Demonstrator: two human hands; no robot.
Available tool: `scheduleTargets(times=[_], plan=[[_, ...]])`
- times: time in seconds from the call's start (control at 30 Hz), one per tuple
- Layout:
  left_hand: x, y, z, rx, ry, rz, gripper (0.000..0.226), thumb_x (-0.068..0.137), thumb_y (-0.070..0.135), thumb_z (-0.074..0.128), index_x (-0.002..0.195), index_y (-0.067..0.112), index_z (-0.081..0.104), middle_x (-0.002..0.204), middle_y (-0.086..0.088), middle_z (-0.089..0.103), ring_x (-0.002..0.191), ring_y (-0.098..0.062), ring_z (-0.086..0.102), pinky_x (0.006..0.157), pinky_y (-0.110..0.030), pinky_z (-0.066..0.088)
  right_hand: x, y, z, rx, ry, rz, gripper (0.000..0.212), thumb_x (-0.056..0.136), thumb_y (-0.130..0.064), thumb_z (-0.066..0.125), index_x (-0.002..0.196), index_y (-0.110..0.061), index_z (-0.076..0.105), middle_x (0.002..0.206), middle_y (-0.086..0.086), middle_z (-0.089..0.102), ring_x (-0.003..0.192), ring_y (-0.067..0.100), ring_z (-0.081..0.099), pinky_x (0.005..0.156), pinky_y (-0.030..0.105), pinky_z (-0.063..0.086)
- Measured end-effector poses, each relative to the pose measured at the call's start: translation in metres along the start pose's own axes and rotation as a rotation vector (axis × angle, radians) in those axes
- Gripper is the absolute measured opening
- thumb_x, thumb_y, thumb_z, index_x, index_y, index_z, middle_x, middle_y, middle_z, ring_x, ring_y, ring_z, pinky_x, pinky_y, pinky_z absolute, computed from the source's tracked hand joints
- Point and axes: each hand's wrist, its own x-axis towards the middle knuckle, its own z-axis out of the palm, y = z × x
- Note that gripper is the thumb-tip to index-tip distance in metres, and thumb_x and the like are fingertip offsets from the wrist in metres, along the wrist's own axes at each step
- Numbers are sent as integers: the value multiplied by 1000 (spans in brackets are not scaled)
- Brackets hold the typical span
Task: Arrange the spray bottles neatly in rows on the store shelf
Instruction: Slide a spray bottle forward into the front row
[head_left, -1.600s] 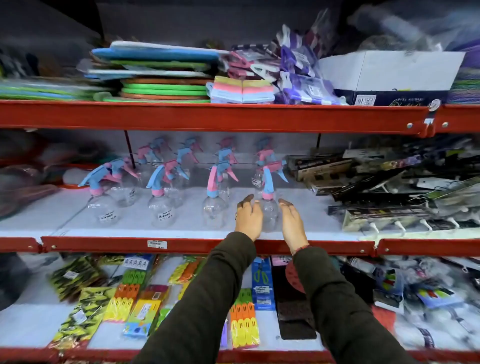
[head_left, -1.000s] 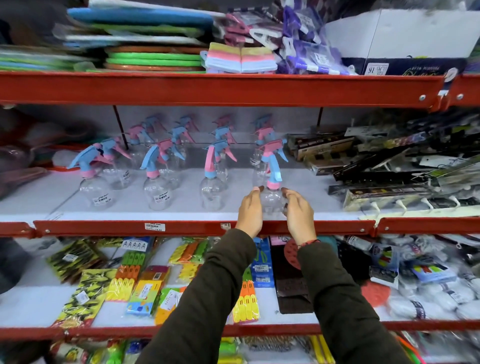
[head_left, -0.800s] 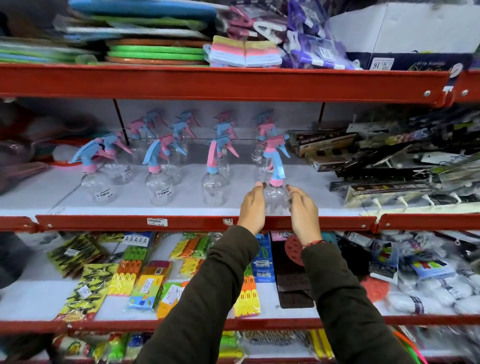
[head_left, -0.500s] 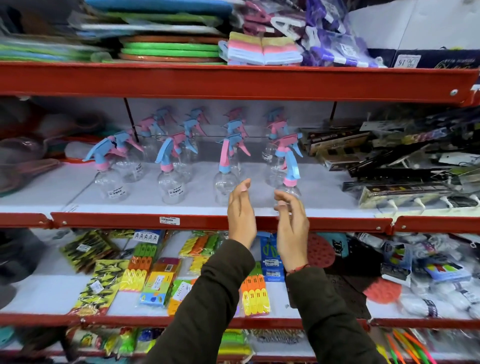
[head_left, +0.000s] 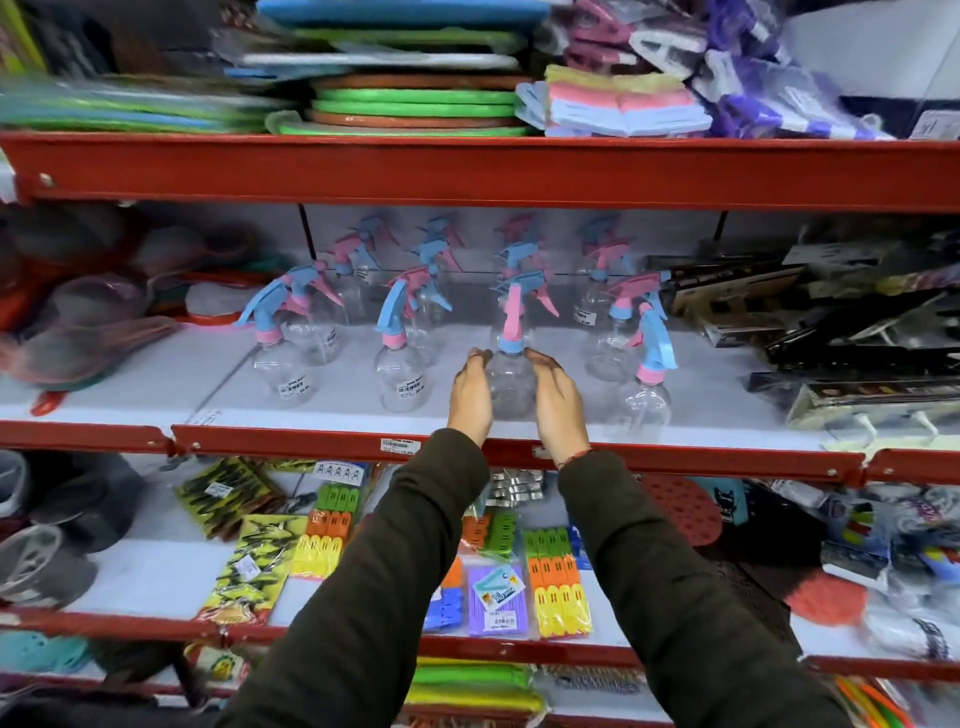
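Bottle in hand: clear spray bottle (head_left: 511, 382) with a blue collar and a pink trigger, upright on the white shelf (head_left: 208, 384), third from the left in the near row.
Weight: looks empty, so judged very light and easy to knock over with a nudge.
Wall: thin clear plastic, likely springy under a squeeze and somewhat slick; probably not fragile.
Balance: tall trigger head over a rounded body, so judged top-heavy when slid by the neck.
Best hold: low on the round body, one palm each side, well under the collar; not by the trigger.
Left hand (head_left: 470, 397): cupped against the left flank of the bottle, fingers curled toward the shoulder, touching or very nearly so.
Right hand (head_left: 558, 402): cupped against the right flank, mirroring the other, fingertips up near the collar.
Grip: bottle bracketed between both palms rather than clenched; firmness of contact cannot be told.
Place relative to hands: bottle directly between the two, just beyond the red front rail (head_left: 311, 444).
Neighbour to the right: bottle with a pink collar (head_left: 647, 400), near the right hand but apart from it, standing slightly nearer the front edge.
Neighbours to the left: two bottles with pink collars (head_left: 400, 384) (head_left: 283, 374), well apart from the left hand, labels facing out.
Far rows: more bottles (head_left: 605, 332) behind, triggers turned in mixed directions.
Row state: front line roughly even, spacing uneven; squaring up judged partly done.
Risk: a sideways push could tip the bottle into the far rows.
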Motion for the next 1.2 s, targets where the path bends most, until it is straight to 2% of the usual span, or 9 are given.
scheduleTargets(times=[0.1,0.33,0.43,0.5,0.57,0.7,0.93,1.13,1.2], plan=[[-16,5,-8,-9,-72,-7,43,103,34,22,124,16,55,114,-2,59,108,-20,57,97,-28,41,-11,4,-2,-23,14,-33,32,97,-27,41,118,-24,64,132,7,65,126,22,58,114,46,42],[-42,0,-19,29,-114,64,39,103,37,26,82,34,59,92,18,60,90,-1,58,100,-31,40,-39,4,-5,-98,26,-83,43,92,-32,40,127,-20,63,136,3,63,129,17,56,115,44,41],[-47,1,-24,66,-122,48,38,97,50,28,104,33,62,120,7,59,119,-14,55,111,-35,34,-47,-1,-3,-131,44,-104,37,97,-28,43,129,-22,61,138,2,60,128,11,54,116,39,40],[-49,-4,-30,90,-90,68,53,92,54,30,133,28,51,145,0,44,136,-19,41,120,-43,27,-58,-4,0,-129,127,-154,32,98,-24,45,126,-23,61,136,4,59,116,-5,54,108,19,41],[-51,-6,-37,75,-61,134,53,91,53,31,137,30,48,148,2,41,138,-17,39,120,-43,27,-72,-8,6,-120,235,-232,29,98,-17,46,121,-17,63,128,7,58,103,-19,53,91,2,39],[-53,-1,-62,8,28,260,37,87,58,34,115,46,54,142,6,47,134,-13,43,117,-36,31,-90,-11,35,-128,252,-345,27,96,-15,47,116,-16,65,121,4,59,103,-6,56,83,3,39],[-21,12,-116,67,203,225,45,103,32,28,145,17,36,151,-4,32,138,-14,33,110,-22,21,-53,-3,108,-119,20,-182,36,100,-21,43,132,-16,58,138,2,58,120,5,51,88,-5,34],[32,6,-143,101,26,12,65,85,66,31,126,21,54,144,-13,47,132,-26,47,118,-47,30,-21,-5,146,-113,-28,-55,35,99,-14,40,127,-13,59,123,0,61,124,21,56,101,24,40],[37,2,-151,130,-44,4,52,83,67,29,109,32,58,140,-6,51,127,-22,50,116,-45,33,-21,-2,147,-97,-8,-48,33,99,-14,40,124,-14,61,122,-1,62,125,22,57,103,26,43]])
